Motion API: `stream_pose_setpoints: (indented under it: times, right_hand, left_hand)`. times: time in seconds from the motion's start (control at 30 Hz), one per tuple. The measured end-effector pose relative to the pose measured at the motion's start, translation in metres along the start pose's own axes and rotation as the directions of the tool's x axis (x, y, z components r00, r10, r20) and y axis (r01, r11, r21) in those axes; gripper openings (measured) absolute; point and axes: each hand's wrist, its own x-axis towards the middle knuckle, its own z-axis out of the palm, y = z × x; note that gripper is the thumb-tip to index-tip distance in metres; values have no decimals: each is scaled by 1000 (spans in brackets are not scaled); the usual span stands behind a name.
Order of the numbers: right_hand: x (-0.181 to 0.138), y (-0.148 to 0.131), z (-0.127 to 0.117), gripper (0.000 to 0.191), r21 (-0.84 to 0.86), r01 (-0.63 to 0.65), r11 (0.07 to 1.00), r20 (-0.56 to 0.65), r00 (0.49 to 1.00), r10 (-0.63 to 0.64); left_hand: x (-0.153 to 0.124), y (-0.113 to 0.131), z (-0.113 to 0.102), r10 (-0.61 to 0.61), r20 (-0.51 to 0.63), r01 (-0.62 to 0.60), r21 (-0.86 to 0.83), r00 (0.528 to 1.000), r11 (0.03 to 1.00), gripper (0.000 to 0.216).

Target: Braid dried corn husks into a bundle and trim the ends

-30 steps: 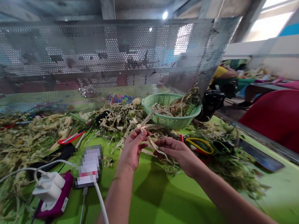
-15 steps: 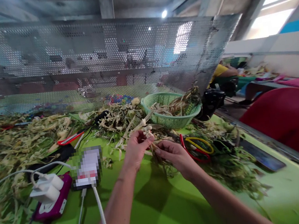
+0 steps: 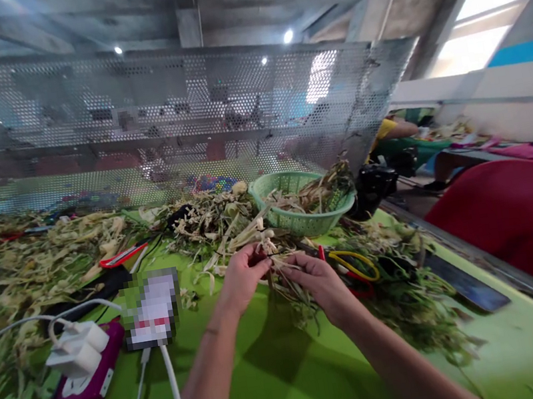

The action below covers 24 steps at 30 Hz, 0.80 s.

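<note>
My left hand pinches a small pale bundle of dried plant pieces at its lower end, with cream knobs sticking up above the fingers. A thin dried strand runs from the bundle to my right hand, whose thumb and forefinger close on it. Both hands are close together above the green tabletop. Beside the right hand, scissors with red and yellow handles lie partly under plant matter. Just behind the hands stands a light green basket holding dry stalks.
Heaps of dried leaves cover the left side. A red utility knife, a phone on cables and a purple power strip lie left. Another phone lies right, near a red chair. Perforated metal rises behind.
My right hand has shifted slightly right and down, away from my left, and the strand between them shows more clearly. The whole view has tilted slightly.
</note>
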Motion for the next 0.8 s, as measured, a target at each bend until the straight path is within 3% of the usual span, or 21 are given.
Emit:
stream_pose_setpoints:
  times: [0.17, 0.37, 0.53, 0.67, 0.8]
  right_hand:
    - [-1, -3, 0, 31, -100, 65, 993, 70, 996, -58]
    - [-4, -3, 1, 30, -148, 82, 986, 155, 986, -58]
    - [3, -14, -6, 40, -112, 164, 980, -55, 984, -171]
    - [8, -17, -8, 35, -95, 181, 979, -120, 974, -191]
    - [6, -16, -7, 27, -73, 204, 976, -166, 963, -214]
  left_hand:
    - [-4, 4, 4, -98, -49, 93, -98, 994, 991, 34]
    - [-5, 6, 7, -65, -150, 49, -105, 987, 993, 32]
    - [-4, 2, 7, 22, 15, -23, 65, 1000, 998, 27]
    - [-6, -1, 12, 36, 130, -59, 180, 991, 982, 26]
    - [-9, 0, 15, -15, 220, -19, 152, 975, 988, 23]
